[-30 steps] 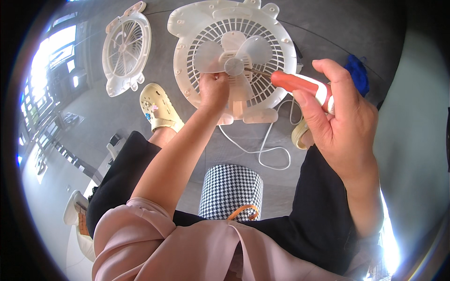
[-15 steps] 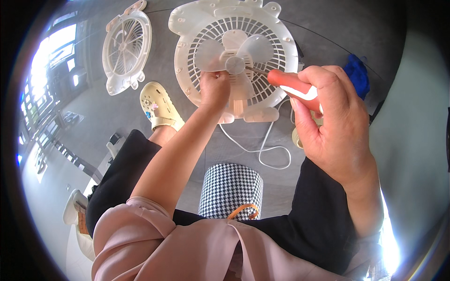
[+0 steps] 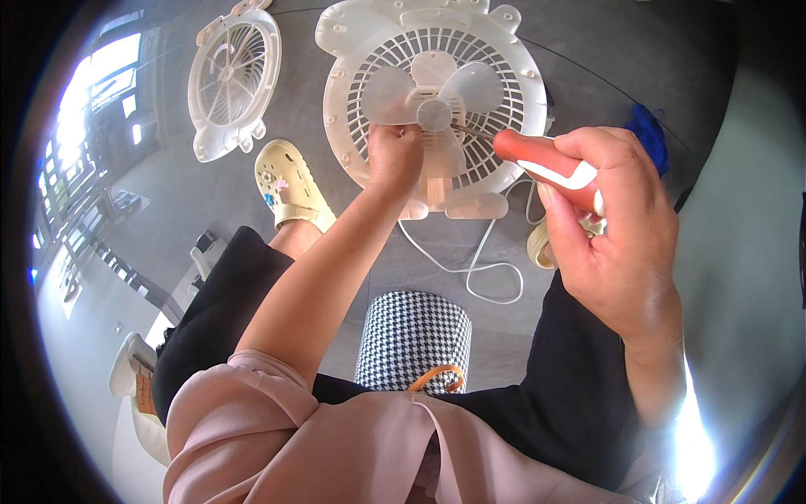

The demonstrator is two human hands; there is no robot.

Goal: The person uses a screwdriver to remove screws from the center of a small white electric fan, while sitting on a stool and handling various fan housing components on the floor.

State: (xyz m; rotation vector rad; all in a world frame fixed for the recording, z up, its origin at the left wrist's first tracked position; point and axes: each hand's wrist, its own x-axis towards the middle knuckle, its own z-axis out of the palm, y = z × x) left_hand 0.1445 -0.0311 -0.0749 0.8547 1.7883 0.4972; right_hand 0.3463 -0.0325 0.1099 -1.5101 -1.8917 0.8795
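Observation:
A white fan body with a slotted grille lies at the far middle, its translucent blades and round hub exposed. My left hand is closed at the lower left blade, beside the hub; that blade partly veils its fingertips. In my right hand is a screwdriver with a red and white handle, gripped between thumb and curled fingers. The thin metal shaft points left, toward the side of the hub. Whether its tip touches anything there is unclear.
A detached white fan grille cover lies at the far left on the grey tiled floor. A white cord loops below the fan. Blue cloth lies to the right. Close to me stands a black-and-white houndstooth stool; a cream clog is on my left foot.
The whole view has shifted slightly, placing the fan a little farther right in the picture. Both hands keep nearly the same places at the fan, with the screwdriver still in my right hand.

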